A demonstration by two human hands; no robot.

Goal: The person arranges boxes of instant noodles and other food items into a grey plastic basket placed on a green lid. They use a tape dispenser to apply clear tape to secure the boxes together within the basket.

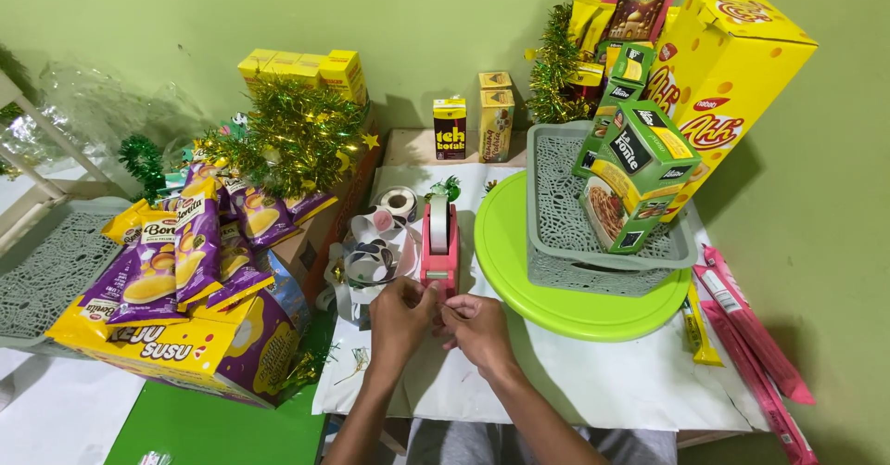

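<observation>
A grey lattice basket (pixel 565 266) on a round lime-green tray (pixel 519 289) holds a tall yellow snack box (pixel 723 66) and green pasta boxes (pixel 640 164), all leaning. Left, a purple-and-yellow carton (pixel 199 349) carries purple snack packets (pixel 195 242) under gold tinsel (pixel 292 136). White paper (pixel 593 382) covers the low table (green wall behind). Left hand (pixel 400 317) and right hand (pixel 477 328) meet at the red tape dispenser (pixel 439 247), fingertips pinched together; what they pinch I cannot tell.

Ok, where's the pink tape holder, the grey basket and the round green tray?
Tape holder (pixel 439 259), head view, on its pink side below the tape roll.
Basket (pixel 593 278), head view, on its grey front wall.
Tray (pixel 505 242), head view, on the bare left part of its green top.
</observation>
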